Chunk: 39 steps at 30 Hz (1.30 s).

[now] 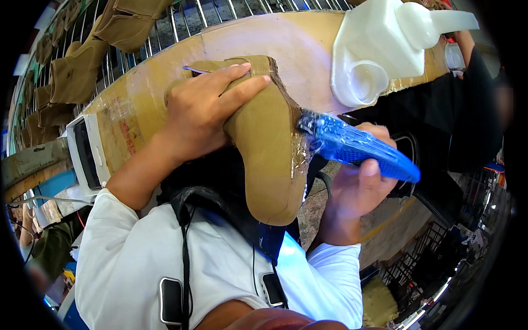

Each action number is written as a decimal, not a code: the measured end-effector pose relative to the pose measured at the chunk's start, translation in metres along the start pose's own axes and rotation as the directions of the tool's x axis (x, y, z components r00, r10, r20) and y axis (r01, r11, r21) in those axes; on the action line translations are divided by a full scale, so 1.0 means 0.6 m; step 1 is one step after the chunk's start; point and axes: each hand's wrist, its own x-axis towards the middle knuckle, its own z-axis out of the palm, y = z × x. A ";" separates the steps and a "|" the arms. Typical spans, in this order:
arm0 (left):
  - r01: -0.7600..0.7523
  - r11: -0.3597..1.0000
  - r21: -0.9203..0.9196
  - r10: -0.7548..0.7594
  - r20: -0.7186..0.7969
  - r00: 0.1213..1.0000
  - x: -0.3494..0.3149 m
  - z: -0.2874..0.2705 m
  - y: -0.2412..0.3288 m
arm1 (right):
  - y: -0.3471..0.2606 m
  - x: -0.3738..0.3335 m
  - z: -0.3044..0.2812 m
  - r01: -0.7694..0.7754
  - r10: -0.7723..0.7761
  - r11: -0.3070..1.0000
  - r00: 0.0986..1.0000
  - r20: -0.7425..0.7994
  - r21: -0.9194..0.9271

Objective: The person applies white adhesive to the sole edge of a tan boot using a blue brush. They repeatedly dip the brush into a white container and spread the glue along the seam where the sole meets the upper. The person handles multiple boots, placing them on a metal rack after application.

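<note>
A tan boot [264,143] is held with its toe toward me and its sole edge facing right. My left hand [203,104] is closed on its upper part, fingers lying across the shaft. My right hand [366,179] is closed around a blue hand tool [357,144] wrapped in clear, shiny plastic. The tool's dark tip touches the boot's sole edge near the heel; its exact kind is unclear. That edge looks glossy. A thin purplish strip [196,70] sticks out by my left fingers.
A white plastic container [374,41] with a round cup-like opening stands at the far right of the cardboard-covered surface [297,38]. More tan boots [77,71] sit on a metal-barred rack at left. A white box-like device [88,151] is near my left forearm. Another person [467,104] is at right.
</note>
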 end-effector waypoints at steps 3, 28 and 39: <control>-0.004 0.999 0.032 0.002 0.047 0.999 0.009 -0.005 0.004 | -0.023 0.023 -0.011 0.018 -0.023 0.999 0.991 0.129 0.032; 0.152 0.986 -0.073 -0.133 0.222 0.966 0.120 -0.018 0.006 | -0.093 0.120 -0.052 0.659 -0.526 0.630 0.751 0.399 -0.410; 0.241 0.964 -0.109 -0.198 0.308 0.931 0.161 -0.023 -0.007 | -0.068 0.147 -0.065 0.644 -0.553 0.572 0.760 0.342 -0.507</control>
